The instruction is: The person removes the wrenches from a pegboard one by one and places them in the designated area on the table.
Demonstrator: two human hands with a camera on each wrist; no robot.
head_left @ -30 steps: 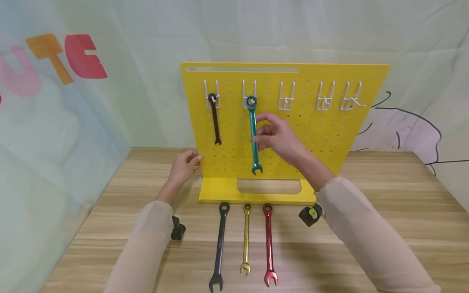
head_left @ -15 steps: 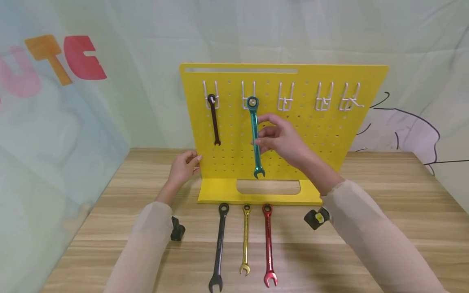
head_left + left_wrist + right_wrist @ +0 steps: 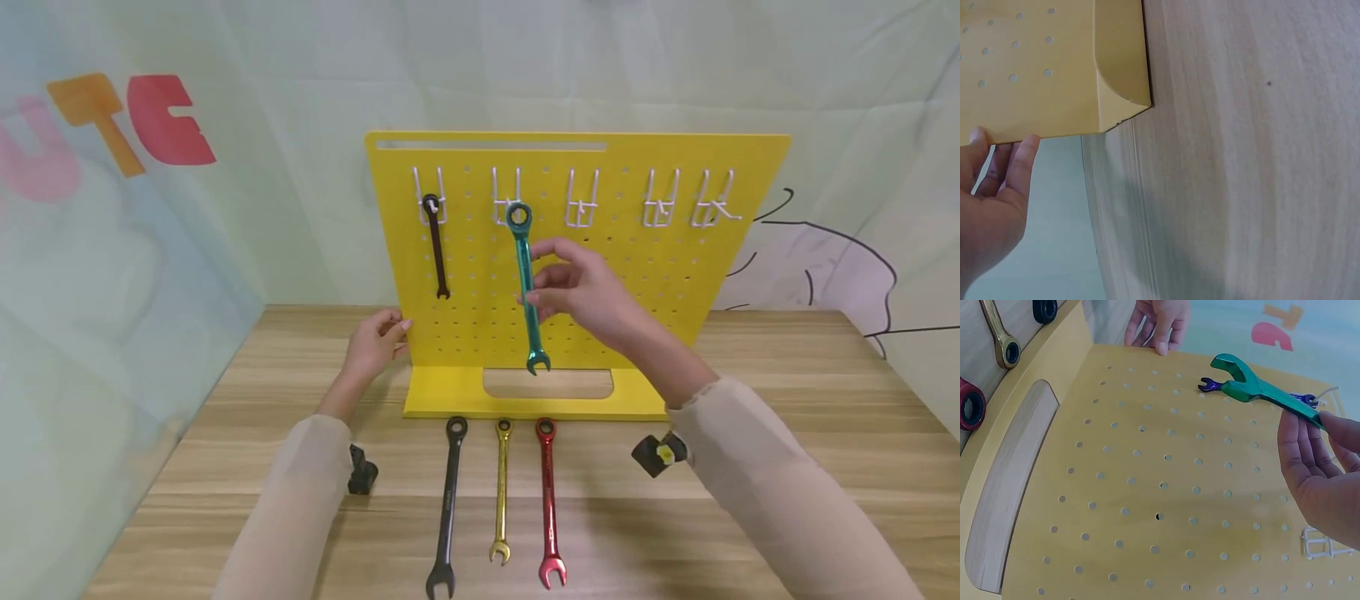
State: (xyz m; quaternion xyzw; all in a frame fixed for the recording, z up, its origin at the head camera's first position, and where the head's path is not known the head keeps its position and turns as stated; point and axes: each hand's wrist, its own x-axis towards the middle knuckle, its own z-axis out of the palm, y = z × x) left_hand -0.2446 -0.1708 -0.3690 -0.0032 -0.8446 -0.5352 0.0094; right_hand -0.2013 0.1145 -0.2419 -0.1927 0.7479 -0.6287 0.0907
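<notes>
My right hand (image 3: 542,275) pinches the shaft of a teal wrench (image 3: 527,287) in front of the yellow pegboard (image 3: 645,275). The wrench tilts, with its ring end just below and right of the second white hook (image 3: 507,202) and its open jaw low, near the board's base. In the right wrist view the teal wrench (image 3: 1254,387) sticks out from my right hand (image 3: 1322,469) over the pegboard (image 3: 1147,487). My left hand (image 3: 375,337) grips the board's left edge, with the left hand (image 3: 991,200) at the pegboard (image 3: 1041,75) corner. A dark wrench (image 3: 435,246) hangs on the first hook.
Three wrenches lie in a row on the wooden table (image 3: 787,400) before the board: black (image 3: 447,508), gold (image 3: 501,492), red (image 3: 549,500). Three white hooks (image 3: 660,202) to the right hang bare. Pale curtains close in the back and left.
The teal wrench's ring end has dropped down and right, away from the second hook, and its lower end has swung right. My right hand moved slightly right and back. The left hand stayed put.
</notes>
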